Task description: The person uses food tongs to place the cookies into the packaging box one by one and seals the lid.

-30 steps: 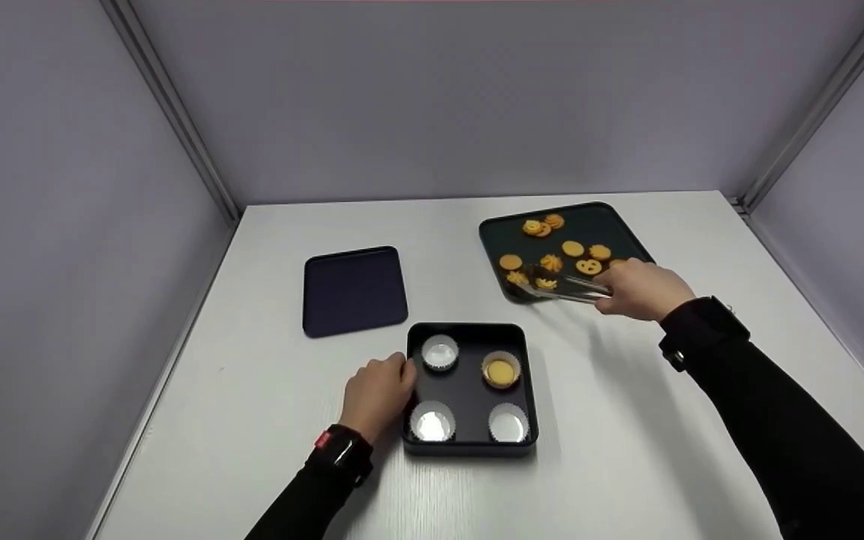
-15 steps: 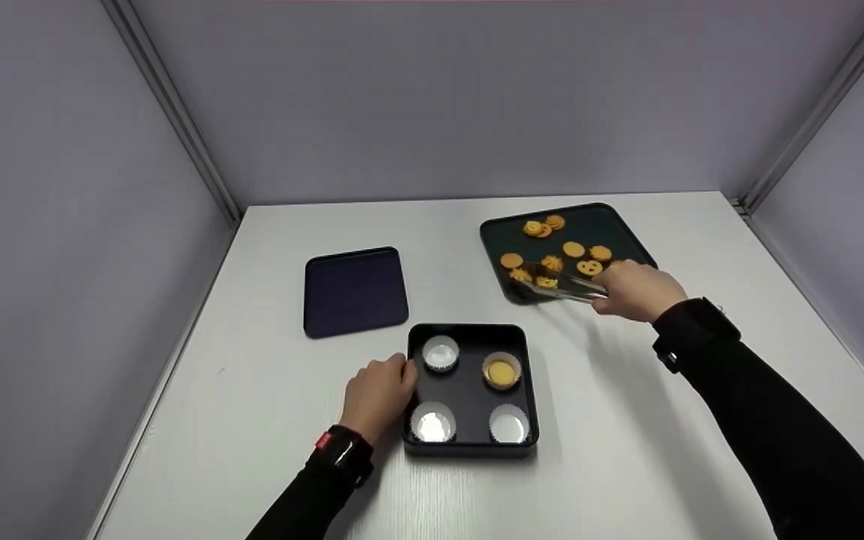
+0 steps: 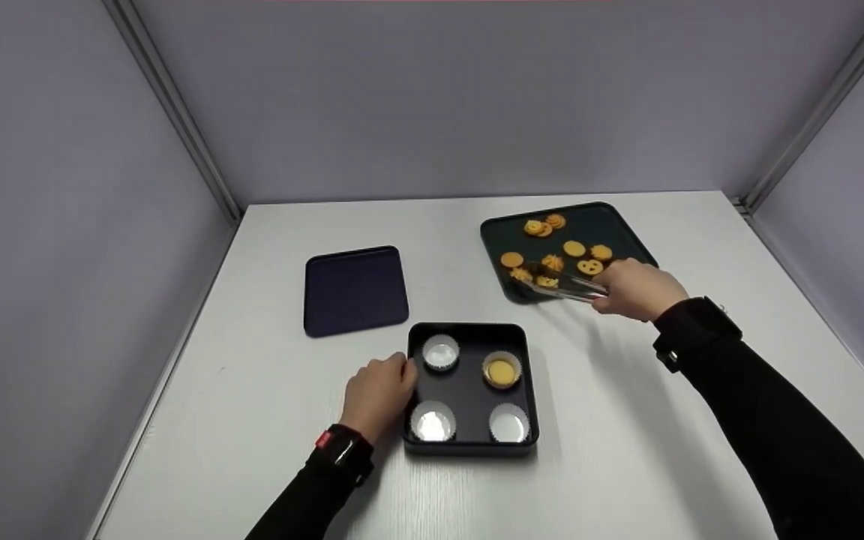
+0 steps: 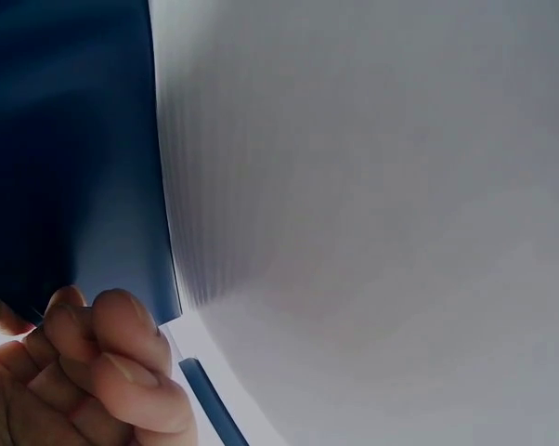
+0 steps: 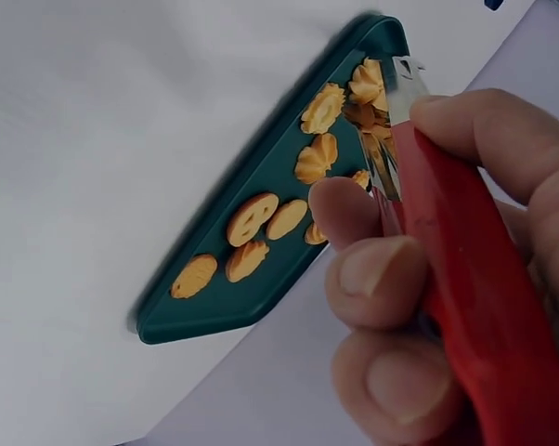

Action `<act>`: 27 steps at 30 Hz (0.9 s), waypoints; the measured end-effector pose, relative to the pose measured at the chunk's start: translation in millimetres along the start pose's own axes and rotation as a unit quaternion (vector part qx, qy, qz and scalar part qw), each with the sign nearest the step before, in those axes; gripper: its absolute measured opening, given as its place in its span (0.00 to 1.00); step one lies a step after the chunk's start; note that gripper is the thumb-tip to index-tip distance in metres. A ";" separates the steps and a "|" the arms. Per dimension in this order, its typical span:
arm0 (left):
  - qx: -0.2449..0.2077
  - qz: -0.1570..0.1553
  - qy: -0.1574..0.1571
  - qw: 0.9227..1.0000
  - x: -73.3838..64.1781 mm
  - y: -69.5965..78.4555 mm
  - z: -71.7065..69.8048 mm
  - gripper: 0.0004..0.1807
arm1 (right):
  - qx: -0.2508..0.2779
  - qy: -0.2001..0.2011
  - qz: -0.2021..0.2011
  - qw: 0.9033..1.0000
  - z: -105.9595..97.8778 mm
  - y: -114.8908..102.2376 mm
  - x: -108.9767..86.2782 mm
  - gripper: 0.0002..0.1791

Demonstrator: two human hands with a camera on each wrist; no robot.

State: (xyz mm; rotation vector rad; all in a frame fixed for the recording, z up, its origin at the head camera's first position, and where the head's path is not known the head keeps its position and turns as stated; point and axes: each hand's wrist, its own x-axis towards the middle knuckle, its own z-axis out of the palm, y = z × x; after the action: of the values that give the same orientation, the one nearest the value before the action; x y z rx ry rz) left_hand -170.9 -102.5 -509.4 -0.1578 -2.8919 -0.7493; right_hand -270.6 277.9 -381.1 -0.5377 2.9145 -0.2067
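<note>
Tongs (image 5: 470, 260) with red handles sit in our right hand (image 3: 638, 289), our thumb and curled fingers pinching the grip, while their metal arms slant over the near left corner of the dark green tray (image 3: 612, 226). Their far ends reach in among the cookies (image 3: 574, 248) at that corner; we cannot tell whether they touch one. The cookies lie scattered over the tray: plain rounds, ridged swirls, one pierced with holes, and a small cluster near the far left corner. Our left hand (image 3: 377, 390), fingers bent, grips the left wall of the black square pan (image 3: 468, 416), which rests flat on the white table (image 3: 214, 420) nearer to us. Inside the pan we see four white paper cups (image 3: 433, 424), one toward each corner, and the far right cup holds a round golden cookie (image 3: 502, 373). Beyond our left hand lies a dark purple tray (image 3: 357, 292), apart from both the pan and the green tray. We wear black sleeves (image 3: 769, 409), with dark bands (image 3: 700, 328) at both wrists.
</note>
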 end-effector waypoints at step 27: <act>0.001 0.001 0.005 1.000 0.4 1.8 0.9 0.20 | 0.016 0.035 -0.026 0.999 6.8 13.1 -11.5 0.05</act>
State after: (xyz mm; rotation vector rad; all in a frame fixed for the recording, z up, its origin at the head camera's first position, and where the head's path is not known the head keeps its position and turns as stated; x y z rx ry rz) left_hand -171.1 -100.5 -509.2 -0.1574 -2.8828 -0.7454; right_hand -263.2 293.5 -388.2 -0.6138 2.9608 -0.2832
